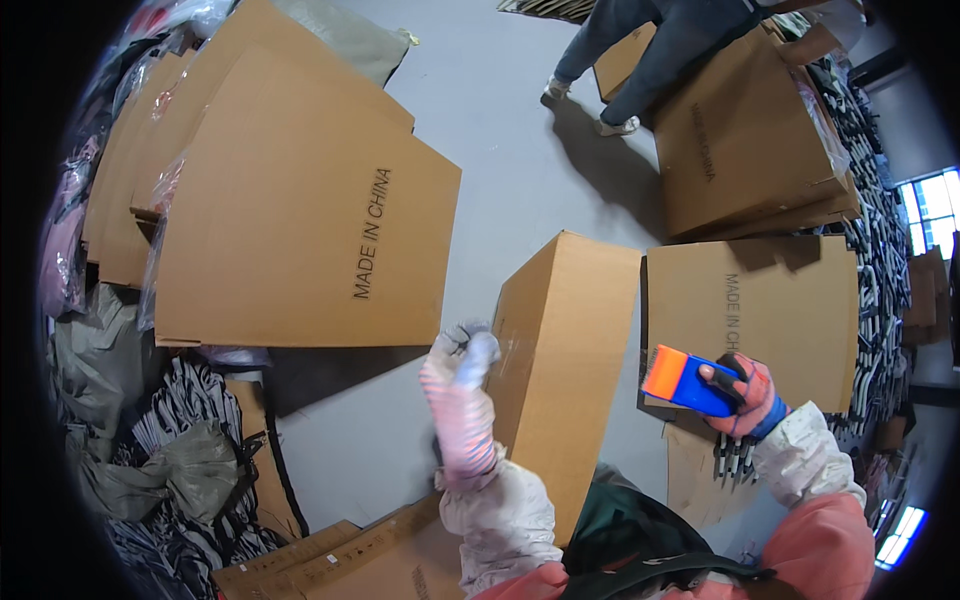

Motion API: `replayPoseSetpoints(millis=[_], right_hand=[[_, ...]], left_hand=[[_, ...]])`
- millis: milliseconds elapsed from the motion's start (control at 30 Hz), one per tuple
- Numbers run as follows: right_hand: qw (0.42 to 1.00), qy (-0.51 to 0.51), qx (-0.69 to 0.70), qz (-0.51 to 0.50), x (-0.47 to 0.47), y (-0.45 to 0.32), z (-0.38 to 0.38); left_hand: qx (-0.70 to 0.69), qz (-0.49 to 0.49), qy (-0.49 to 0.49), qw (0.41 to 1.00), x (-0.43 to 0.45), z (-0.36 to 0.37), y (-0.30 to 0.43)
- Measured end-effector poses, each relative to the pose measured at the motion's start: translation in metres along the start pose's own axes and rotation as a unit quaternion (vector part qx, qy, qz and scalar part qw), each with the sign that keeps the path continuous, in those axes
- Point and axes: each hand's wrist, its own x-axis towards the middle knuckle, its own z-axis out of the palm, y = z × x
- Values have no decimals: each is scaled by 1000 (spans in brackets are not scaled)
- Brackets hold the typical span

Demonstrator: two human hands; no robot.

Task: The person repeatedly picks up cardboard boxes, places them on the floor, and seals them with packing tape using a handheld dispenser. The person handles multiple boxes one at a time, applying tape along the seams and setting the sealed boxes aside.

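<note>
My right hand (744, 394), in a glove with bare fingertips, grips a blue and orange hand-held tape dispenser (688, 381) with a toothed edge at its orange end. My left hand (465, 360), in a striped knit glove, is raised by the left side of a closed cardboard box (577, 337) that stands in front of me. It is blurred; whether it touches the box or holds anything cannot be told.
A large cardboard box (315, 210) stands at the left, with bundled wrapped goods (187, 465) beside it. More boxes (750, 322) stand at the right, near stacked black-and-white rods. Another person (660, 52) stands at the top by a box (735, 142). Cartons (375, 562) lie at the bottom.
</note>
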Motion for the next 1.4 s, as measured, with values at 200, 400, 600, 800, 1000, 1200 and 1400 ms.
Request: replayPoseSetpoints(millis=[200, 400, 600, 800, 1000, 1200, 1400], right_hand=[[989, -17, 99, 104, 3, 25, 66], [991, 14, 109, 82, -8, 39, 91], [983, 29, 158, 91, -6, 44, 103], [986, 78, 131, 73, -14, 50, 123], [985, 117, 125, 36, -55, 79, 76], [991, 47, 81, 94, -11, 77, 114], [963, -97, -39, 248, -10, 83, 149]], left_hand=[[477, 47, -34, 877, 41, -17, -101], [368, -76, -18, 927, 45, -21, -112], [370, 74, -136, 916, -1, 51, -21], [817, 41, -149, 555, -70, 90, -23], [792, 185, -156, 560, -83, 82, -39], [832, 201, -280, 435, -83, 111, -52], [824, 234, -217, 468, -80, 115, -60]])
